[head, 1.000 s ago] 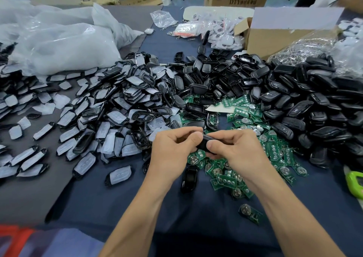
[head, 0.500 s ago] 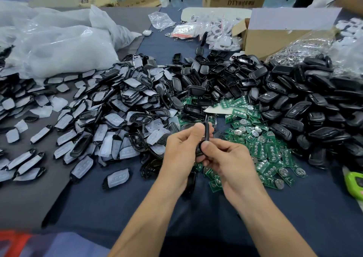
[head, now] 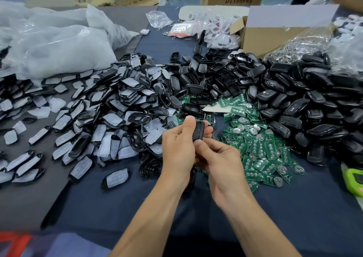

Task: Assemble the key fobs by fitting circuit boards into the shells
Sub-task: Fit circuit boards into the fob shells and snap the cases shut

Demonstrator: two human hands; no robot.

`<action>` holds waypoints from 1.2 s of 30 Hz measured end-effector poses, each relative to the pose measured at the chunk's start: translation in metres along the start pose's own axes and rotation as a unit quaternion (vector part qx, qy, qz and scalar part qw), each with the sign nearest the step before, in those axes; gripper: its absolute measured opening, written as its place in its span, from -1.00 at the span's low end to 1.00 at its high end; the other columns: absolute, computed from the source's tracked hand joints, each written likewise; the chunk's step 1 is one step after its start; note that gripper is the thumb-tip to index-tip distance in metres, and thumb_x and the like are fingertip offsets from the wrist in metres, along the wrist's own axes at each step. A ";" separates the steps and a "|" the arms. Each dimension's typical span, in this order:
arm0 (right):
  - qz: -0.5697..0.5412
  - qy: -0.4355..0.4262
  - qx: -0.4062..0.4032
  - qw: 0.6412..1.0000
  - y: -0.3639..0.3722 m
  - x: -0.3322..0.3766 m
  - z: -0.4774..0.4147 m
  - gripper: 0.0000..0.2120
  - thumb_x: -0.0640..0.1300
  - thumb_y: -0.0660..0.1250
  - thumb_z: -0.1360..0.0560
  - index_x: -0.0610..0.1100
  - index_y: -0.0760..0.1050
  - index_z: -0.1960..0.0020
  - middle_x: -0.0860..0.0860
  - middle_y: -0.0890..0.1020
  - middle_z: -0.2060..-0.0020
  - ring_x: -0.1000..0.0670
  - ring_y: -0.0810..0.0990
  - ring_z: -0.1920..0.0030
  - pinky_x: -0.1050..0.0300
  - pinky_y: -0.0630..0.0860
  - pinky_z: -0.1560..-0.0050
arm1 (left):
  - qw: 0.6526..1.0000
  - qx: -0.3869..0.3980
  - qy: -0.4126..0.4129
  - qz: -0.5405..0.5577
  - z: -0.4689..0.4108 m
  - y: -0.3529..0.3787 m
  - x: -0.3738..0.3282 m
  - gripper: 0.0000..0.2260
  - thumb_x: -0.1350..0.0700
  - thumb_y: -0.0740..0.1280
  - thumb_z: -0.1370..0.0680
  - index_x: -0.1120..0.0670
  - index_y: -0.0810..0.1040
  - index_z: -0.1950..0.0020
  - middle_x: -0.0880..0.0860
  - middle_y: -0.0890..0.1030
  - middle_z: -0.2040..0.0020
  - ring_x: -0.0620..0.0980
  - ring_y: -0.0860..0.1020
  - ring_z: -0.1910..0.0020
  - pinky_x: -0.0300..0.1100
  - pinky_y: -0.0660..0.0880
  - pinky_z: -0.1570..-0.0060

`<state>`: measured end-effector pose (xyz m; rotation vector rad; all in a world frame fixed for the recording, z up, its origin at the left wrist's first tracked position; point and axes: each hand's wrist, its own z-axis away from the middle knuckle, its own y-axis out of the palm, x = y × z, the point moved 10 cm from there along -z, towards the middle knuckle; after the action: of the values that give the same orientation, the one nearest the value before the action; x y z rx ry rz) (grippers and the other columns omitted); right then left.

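A black key fob shell (head: 198,130) stands upright on its edge between both hands, above the dark blue table. My left hand (head: 177,148) grips it from the left with the thumb along its top. My right hand (head: 220,161) pinches its lower end from below. Green circuit boards (head: 261,154) lie in a loose pile just right of my hands. Whether a board sits inside the held shell is hidden.
A heap of shell halves with clear film (head: 110,119) fills the left. Black shells (head: 294,103) pile up at the right and back. White plastic bags (head: 55,46), an open cardboard box (head: 279,31) and a green object (head: 354,180) at the right edge surround the work spot.
The shell went from lying flat between both hands to standing upright. My hands shifted slightly left and up, and the right hand dropped to the shell's lower end.
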<state>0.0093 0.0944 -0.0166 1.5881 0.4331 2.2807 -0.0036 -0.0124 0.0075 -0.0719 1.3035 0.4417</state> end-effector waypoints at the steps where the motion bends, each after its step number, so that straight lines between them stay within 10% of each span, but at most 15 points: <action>1: 0.015 0.017 0.011 1.000 -0.001 0.000 -0.002 -0.85 -0.36 0.39 -0.57 -0.25 0.72 0.08 -0.12 0.70 0.28 0.03 0.60 0.36 0.23 0.57 0.32 | 1.000 0.013 0.001 -0.012 -0.001 0.000 0.001 -0.56 -0.17 0.21 -0.71 -0.01 0.79 0.12 0.06 0.78 0.08 0.04 0.76 0.10 -0.15 0.60 0.30; 5: 0.166 0.051 -0.002 0.985 -0.035 0.029 -0.018 -0.89 -0.34 0.43 -0.54 -0.23 0.65 -0.06 -0.08 0.73 0.32 0.05 0.65 0.38 0.24 0.57 0.34 | 0.998 0.037 0.028 -0.041 -0.008 -0.013 0.001 -0.48 -0.34 0.12 -0.59 -0.03 0.71 -0.15 -0.07 0.77 -0.08 -0.13 0.71 -0.11 -0.19 0.57 -0.14; 11: -0.140 -0.041 -0.065 0.987 -0.096 0.108 -0.048 -0.60 -0.20 0.43 -0.54 -0.22 0.50 -0.36 -0.16 0.72 -0.17 -0.10 0.75 -0.09 0.14 0.68 0.04 | 0.998 0.015 0.026 -0.051 -0.011 -0.021 0.005 -0.71 -0.01 0.22 -0.74 0.03 0.73 -0.11 -0.01 0.78 0.00 -0.06 0.74 -0.04 -0.21 0.55 -0.14; 15: 0.161 -0.045 -0.077 0.983 -0.093 0.100 -0.054 -0.65 -0.30 0.51 -0.44 -0.11 0.63 -0.21 -0.06 0.77 0.00 0.00 0.77 0.07 0.17 0.68 0.10 | 0.996 0.029 0.028 -0.073 -0.010 -0.012 0.008 -0.76 0.11 0.28 -0.71 -0.04 0.74 -0.04 -0.04 0.78 0.03 -0.14 0.72 -0.04 -0.27 0.53 -0.12; 18: 0.521 -0.113 -0.096 0.840 -0.082 0.098 -0.058 -0.63 -0.25 0.42 -0.54 0.08 0.64 -0.27 0.19 0.70 -0.10 0.23 0.69 0.20 0.24 0.66 0.09 | 0.993 0.018 0.040 -0.106 -0.014 -0.015 0.008 -0.77 0.14 0.34 -0.67 -0.11 0.75 -0.01 -0.11 0.77 0.05 -0.23 0.70 -0.04 -0.29 0.49 -0.11; 21: 0.749 -0.098 -0.063 0.652 -0.067 0.074 -0.071 -0.46 -0.32 0.40 -0.52 0.06 0.52 -0.44 -0.04 0.64 -0.21 -0.03 0.59 -0.11 0.05 0.54 -0.11 | 0.983 0.002 0.069 -0.172 -0.018 -0.018 0.004 -0.73 0.16 0.39 -0.63 -0.22 0.74 0.03 -0.22 0.75 0.08 -0.26 0.64 0.14 -0.46 0.53 0.15; 24: 0.789 -0.142 -0.088 0.592 -0.056 0.078 -0.073 -0.55 -0.23 0.46 -0.53 0.06 0.57 -0.37 -0.05 0.67 -0.20 -0.10 0.50 -0.24 0.01 0.38 -0.26 | 0.960 -0.006 0.099 -0.262 -0.022 -0.019 0.000 -0.69 0.15 0.40 -0.60 -0.31 0.70 0.02 -0.32 0.72 0.02 -0.16 0.57 0.26 -0.48 0.47 0.34; 28: 0.754 -0.166 -0.116 0.625 -0.060 0.096 -0.068 -0.79 -0.11 0.34 -0.62 0.11 0.70 -0.13 0.09 0.75 0.09 -0.03 0.65 0.02 0.00 0.49 -0.24 | 0.918 -0.001 0.107 -0.382 -0.029 -0.018 -0.003 -0.46 0.16 0.39 -0.62 -0.21 0.40 -0.55 -0.26 0.66 -0.20 -0.19 0.41 0.56 -0.41 0.40 0.46; 32: 0.518 -0.186 -0.164 0.819 -0.084 0.104 -0.053 -0.79 -0.11 0.33 -0.62 0.06 0.70 0.11 0.15 0.64 0.47 0.12 0.46 0.55 0.17 0.46 0.44 | 0.869 0.001 0.122 -0.480 -0.029 -0.014 -0.007 -0.04 0.07 0.50 -0.56 -0.28 -0.15 -0.67 -0.28 0.60 -0.08 -0.19 0.54 0.20 -0.20 0.50 0.12; 36: 0.350 -0.117 -0.144 0.918 -0.091 0.080 -0.048 -0.68 -0.17 0.35 -0.59 0.14 0.71 0.22 0.03 0.68 0.43 0.06 0.46 0.45 0.14 0.42 0.42 | 0.842 0.028 0.117 -0.526 -0.035 -0.001 -0.003 -0.11 0.09 0.49 -0.57 -0.24 -0.05 -0.68 -0.20 0.59 -0.10 -0.04 0.55 -0.02 0.01 0.56 -0.06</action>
<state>-0.0540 0.2082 -0.0039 2.0357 -0.6080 2.3993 -0.0354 -0.0245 0.0004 -0.7756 1.3092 -0.5702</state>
